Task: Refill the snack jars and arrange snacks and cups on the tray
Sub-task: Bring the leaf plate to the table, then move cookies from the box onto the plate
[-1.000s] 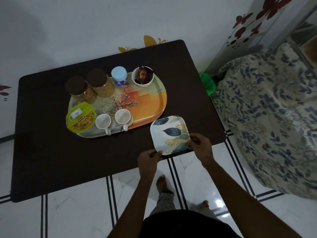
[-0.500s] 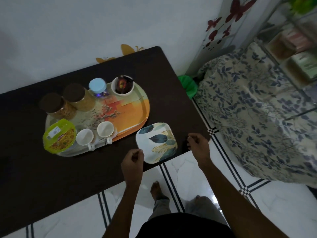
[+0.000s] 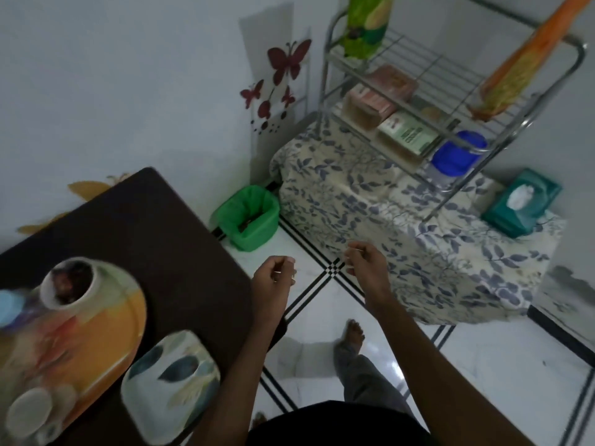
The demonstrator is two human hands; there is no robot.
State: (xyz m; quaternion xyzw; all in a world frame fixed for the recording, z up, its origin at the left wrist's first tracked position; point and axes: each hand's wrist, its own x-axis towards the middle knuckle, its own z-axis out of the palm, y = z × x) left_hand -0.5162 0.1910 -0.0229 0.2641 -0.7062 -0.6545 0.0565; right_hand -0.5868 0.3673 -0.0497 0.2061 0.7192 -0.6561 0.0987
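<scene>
Since a second ago both hands have let go of the leaf-pattern plate (image 3: 170, 386) and lifted off the dark table (image 3: 167, 226); the camera has swung right, so the tray (image 3: 106, 320) now sits at the frame's left edge and a shelf rack has come into view.

Tray, 9 o'clock of frame: blurred. On it a white bowl (image 3: 72, 283) with dark contents at its 12 o'clock end, a blue-lidded jar (image 3: 9, 305) just at the bowl's 8 o'clock, white cups (image 3: 30, 413) at the tray's 6 o'clock end.

Plate: flat on the table, just beside the tray rim at the tray's 4 o'clock, at the table's near edge.

Left hand (image 3: 273, 278): in the air past the table's right edge, fingers loosely curled, holding nothing.

Right hand (image 3: 367, 262): at the left hand's 3 o'clock, apart from it, fingers loosely curled, holding nothing, over the floor in front of the floral cloth (image 3: 402, 233).

Green bin (image 3: 248, 217): on the floor at the hands' 11 o'clock.

Wire rack (image 3: 428, 101), 1 o'clock of frame: boxes and packets on its shelves. Teal tissue box (image 3: 521, 202) on the cloth at the rack's 4 o'clock.
</scene>
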